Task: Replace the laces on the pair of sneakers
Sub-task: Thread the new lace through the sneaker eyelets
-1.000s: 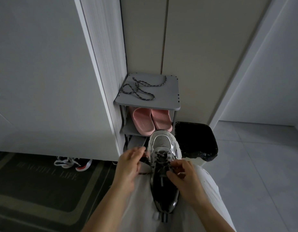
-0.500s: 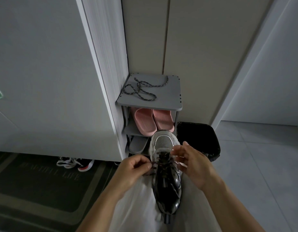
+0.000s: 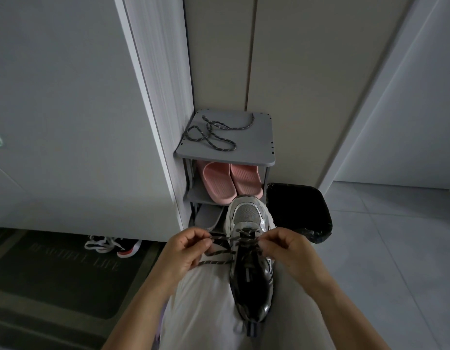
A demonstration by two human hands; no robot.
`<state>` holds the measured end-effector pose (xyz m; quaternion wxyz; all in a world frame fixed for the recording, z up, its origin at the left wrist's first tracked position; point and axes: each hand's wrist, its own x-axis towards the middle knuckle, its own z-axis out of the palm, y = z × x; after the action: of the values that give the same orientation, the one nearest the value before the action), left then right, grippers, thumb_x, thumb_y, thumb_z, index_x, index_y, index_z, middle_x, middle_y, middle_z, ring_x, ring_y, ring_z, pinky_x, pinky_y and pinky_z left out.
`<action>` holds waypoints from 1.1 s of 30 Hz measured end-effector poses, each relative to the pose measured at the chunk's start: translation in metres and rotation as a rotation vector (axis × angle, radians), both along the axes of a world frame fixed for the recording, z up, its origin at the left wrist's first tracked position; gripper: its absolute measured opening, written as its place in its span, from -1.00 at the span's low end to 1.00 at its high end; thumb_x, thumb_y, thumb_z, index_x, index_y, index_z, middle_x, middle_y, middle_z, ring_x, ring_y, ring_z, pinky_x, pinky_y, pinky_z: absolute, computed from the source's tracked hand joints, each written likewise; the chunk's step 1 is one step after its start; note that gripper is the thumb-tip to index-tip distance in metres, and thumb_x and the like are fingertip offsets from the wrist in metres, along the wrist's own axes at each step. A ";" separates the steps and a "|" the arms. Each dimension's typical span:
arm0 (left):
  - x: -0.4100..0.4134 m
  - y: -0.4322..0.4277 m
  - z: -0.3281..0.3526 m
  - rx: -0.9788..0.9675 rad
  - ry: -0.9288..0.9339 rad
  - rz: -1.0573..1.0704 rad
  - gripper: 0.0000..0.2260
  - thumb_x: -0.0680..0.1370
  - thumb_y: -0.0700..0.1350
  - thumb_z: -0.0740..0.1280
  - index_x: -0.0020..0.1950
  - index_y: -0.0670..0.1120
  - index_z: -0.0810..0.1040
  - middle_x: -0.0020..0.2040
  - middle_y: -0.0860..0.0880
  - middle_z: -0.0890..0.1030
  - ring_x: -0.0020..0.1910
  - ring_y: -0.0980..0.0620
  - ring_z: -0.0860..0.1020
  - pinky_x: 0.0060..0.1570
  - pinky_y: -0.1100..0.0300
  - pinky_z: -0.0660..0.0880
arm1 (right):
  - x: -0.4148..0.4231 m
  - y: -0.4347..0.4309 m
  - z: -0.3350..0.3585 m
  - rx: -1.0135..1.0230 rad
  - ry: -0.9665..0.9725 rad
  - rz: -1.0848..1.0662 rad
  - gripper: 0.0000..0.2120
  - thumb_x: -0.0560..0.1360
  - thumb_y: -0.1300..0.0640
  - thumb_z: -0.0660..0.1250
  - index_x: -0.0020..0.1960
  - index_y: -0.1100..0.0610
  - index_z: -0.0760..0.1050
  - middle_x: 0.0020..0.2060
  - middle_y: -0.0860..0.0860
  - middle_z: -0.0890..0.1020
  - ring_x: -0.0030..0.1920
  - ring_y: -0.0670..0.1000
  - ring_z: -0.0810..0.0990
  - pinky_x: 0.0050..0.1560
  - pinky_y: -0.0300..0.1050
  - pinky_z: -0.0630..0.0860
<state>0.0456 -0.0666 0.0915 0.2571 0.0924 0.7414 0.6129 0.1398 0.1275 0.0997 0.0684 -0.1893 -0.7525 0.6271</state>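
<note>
Head view, and from where I stand the left fingertips (image 3: 203, 242) are closed in a pinch on one strand of the speckled lace (image 3: 234, 238). The right fingertips (image 3: 265, 242) pinch it on the far side of the eyelet row, so it runs taut between them across the shoe. The other fingers of the left hand (image 3: 186, 251) curl over two more runs of lace that trail toward eight o'clock. Those of the right hand (image 3: 284, 248) are tucked under, and I cannot tell whether they hold more.

The sneaker (image 3: 251, 274) lies on the person's lap (image 3: 206, 299) with its toe at twelve o'clock. Only the eyelets nearest the toe look threaded, so I'd say the lacing is at an early stage.

To do this pull well, both sides should be drawn evenly so the free ends come out matched. The crossing should sit snug and untwisted before the next pair of eyelets. With no hand holding the shoe, a hard tug could roll it off the lap.

At twelve o'clock beyond the toe stands a grey shoe rack (image 3: 259, 137), with a spare lace (image 3: 211, 133) looped on its top and pink slippers (image 3: 231, 180) on the shelf below. A black-lined bin (image 3: 299, 210) sits at one o'clock. Another shoe (image 3: 112, 246) lies at nine o'clock beside a dark mat (image 3: 54, 274).
</note>
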 end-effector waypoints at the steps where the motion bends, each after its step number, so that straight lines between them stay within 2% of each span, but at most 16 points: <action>1: -0.002 -0.002 -0.005 -0.113 0.064 -0.010 -0.93 0.52 -0.24 0.30 -0.08 -0.12 0.57 -0.22 -0.03 0.64 -0.47 0.16 0.41 -0.46 0.36 0.40 | 0.000 0.001 0.001 0.007 0.008 -0.017 -0.89 0.43 0.29 0.38 -0.21 0.12 0.60 -0.40 -0.06 0.63 -0.34 -0.20 0.57 -0.24 -0.41 0.48; 2: -0.002 -0.003 -0.008 -0.275 0.197 -0.037 -0.93 0.52 -0.21 0.31 -0.04 -0.07 0.57 -0.13 0.04 0.64 -0.35 0.21 0.49 -0.30 0.35 0.47 | -0.001 0.001 0.000 0.027 0.017 -0.036 -0.88 0.43 0.28 0.39 -0.22 0.09 0.61 -0.38 -0.08 0.64 -0.32 -0.21 0.57 -0.23 -0.42 0.48; 4: 0.004 0.003 -0.007 -0.495 0.599 -0.090 -0.76 0.49 -0.13 0.36 0.15 0.00 0.52 0.09 0.20 0.48 0.01 0.26 0.43 0.07 0.32 0.39 | -0.005 -0.004 -0.002 0.094 0.023 -0.050 -0.81 0.43 0.27 0.39 -0.25 0.00 0.61 -0.34 -0.08 0.65 -0.28 -0.21 0.58 -0.18 -0.39 0.48; 5: 0.010 0.010 -0.003 -0.442 0.733 -0.112 -0.66 0.47 -0.11 0.38 0.24 0.00 0.47 0.13 0.21 0.41 0.11 0.24 0.36 0.15 0.30 0.31 | -0.008 -0.008 -0.002 0.130 0.028 -0.033 -0.77 0.44 0.28 0.38 -0.26 -0.04 0.59 -0.32 -0.10 0.65 -0.27 -0.22 0.58 -0.16 -0.39 0.48; 6: 0.017 0.019 0.002 -0.368 0.774 -0.155 -0.60 0.47 -0.11 0.39 0.29 -0.01 0.44 0.14 0.20 0.39 0.15 0.22 0.35 0.18 0.29 0.30 | -0.011 -0.012 -0.002 0.167 0.033 -0.001 -0.73 0.45 0.29 0.35 -0.26 -0.08 0.56 -0.31 -0.13 0.64 -0.25 -0.24 0.58 -0.15 -0.42 0.47; 8: 0.029 0.037 0.009 -0.236 0.737 -0.221 -0.64 0.48 -0.13 0.37 0.27 -0.01 0.44 0.11 0.17 0.45 0.10 0.22 0.45 0.12 0.31 0.39 | -0.014 -0.019 -0.002 0.185 0.057 0.036 -0.71 0.46 0.34 0.32 -0.23 -0.06 0.52 -0.34 -0.17 0.62 -0.26 -0.29 0.58 -0.19 -0.46 0.45; 10: 0.033 0.047 0.007 -0.185 0.680 -0.164 -0.79 0.49 -0.19 0.35 0.11 -0.05 0.52 -0.04 0.13 0.51 -0.06 0.23 0.52 -0.04 0.34 0.46 | -0.015 -0.020 -0.002 0.121 0.081 -0.017 -0.77 0.43 0.34 0.36 -0.24 0.02 0.51 -0.42 -0.12 0.60 -0.35 -0.27 0.55 -0.28 -0.43 0.44; 12: 0.031 0.050 0.003 -0.144 0.635 -0.085 -0.90 0.48 -0.23 0.35 -0.03 -0.10 0.59 -0.16 0.14 0.54 -0.12 0.20 0.53 -0.13 0.42 0.44 | -0.014 -0.018 -0.002 0.054 0.080 -0.058 -0.83 0.42 0.33 0.39 -0.26 0.09 0.53 -0.46 -0.10 0.60 -0.41 -0.24 0.52 -0.32 -0.38 0.45; 16: 0.031 0.044 -0.009 -0.134 0.578 -0.012 -0.92 0.42 -0.24 0.43 -0.12 -0.11 0.65 -0.22 0.10 0.57 -0.15 0.21 0.53 -0.20 0.47 0.39 | -0.003 -0.016 -0.005 -0.069 0.055 -0.099 -0.93 0.48 0.27 0.33 -0.17 0.18 0.55 -0.39 -0.05 0.62 -0.38 -0.19 0.54 -0.32 -0.39 0.46; 17: 0.032 0.041 -0.013 -0.140 0.564 0.011 -0.93 0.41 -0.23 0.44 -0.14 -0.09 0.66 -0.23 0.10 0.57 -0.16 0.20 0.53 -0.21 0.47 0.40 | 0.001 -0.015 -0.009 0.030 0.029 -0.114 -0.97 0.47 0.23 0.35 -0.14 0.17 0.53 -0.34 -0.05 0.60 -0.37 -0.18 0.54 -0.31 -0.40 0.44; 20: 0.040 0.039 -0.024 -0.185 0.527 0.002 -0.94 0.41 -0.20 0.45 -0.15 -0.07 0.65 -0.26 0.12 0.55 -0.18 0.19 0.53 -0.23 0.44 0.41 | 0.017 -0.017 -0.029 0.500 -0.144 -0.072 -0.76 0.36 0.06 0.47 -0.07 0.07 0.46 -0.20 -0.15 0.48 -0.24 -0.15 0.48 -0.24 -0.35 0.40; 23: 0.049 0.046 -0.034 -0.259 0.574 -0.033 -0.93 0.44 -0.12 0.42 -0.10 -0.03 0.64 -0.21 0.15 0.52 -0.21 0.17 0.53 -0.20 0.34 0.46 | 0.026 -0.022 -0.034 0.627 -0.095 -0.080 -0.81 0.37 0.09 0.46 -0.05 0.10 0.55 -0.25 -0.21 0.44 -0.25 -0.17 0.49 -0.22 -0.39 0.42; 25: 0.051 0.051 -0.036 -0.331 0.637 -0.043 -0.89 0.45 -0.07 0.41 -0.05 -0.01 0.64 -0.19 0.15 0.48 -0.17 0.16 0.52 -0.17 0.27 0.48 | 0.029 -0.019 -0.033 0.551 -0.043 -0.122 -0.92 0.38 0.19 0.45 -0.16 0.04 0.59 -0.28 -0.20 0.52 -0.25 -0.19 0.55 -0.21 -0.46 0.42; 27: 0.052 0.055 -0.038 -0.351 0.684 -0.034 -0.88 0.45 -0.04 0.40 -0.04 0.01 0.64 -0.19 0.15 0.45 -0.18 0.15 0.51 -0.20 0.26 0.46 | 0.030 -0.014 -0.035 0.350 -0.041 -0.175 -0.79 0.38 0.26 0.44 -0.23 -0.06 0.58 -0.29 -0.15 0.63 -0.21 -0.14 0.63 -0.19 -0.46 0.46; 31: 0.058 0.060 -0.041 -0.380 0.720 -0.008 -0.94 0.41 -0.01 0.40 -0.14 0.07 0.63 -0.24 0.12 0.52 -0.26 0.17 0.50 -0.35 0.31 0.38 | 0.032 -0.008 -0.033 0.014 -0.056 -0.207 -0.84 0.38 0.36 0.41 -0.13 0.14 0.65 -0.29 -0.06 0.70 -0.23 -0.16 0.64 -0.24 -0.44 0.48; 33: 0.058 0.060 -0.043 -0.405 0.739 -0.002 -0.94 0.35 0.00 0.40 -0.21 0.10 0.61 -0.31 0.14 0.52 -0.33 0.21 0.49 -0.44 0.38 0.33 | 0.032 -0.007 -0.033 -0.062 -0.043 -0.210 -0.85 0.38 0.37 0.40 -0.11 0.18 0.65 -0.28 -0.04 0.70 -0.26 -0.13 0.65 -0.26 -0.44 0.48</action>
<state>0.1036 -0.0067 0.0485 -0.0124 0.2545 0.8892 0.3801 0.1715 0.1207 0.0672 0.1117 -0.2828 -0.7099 0.6353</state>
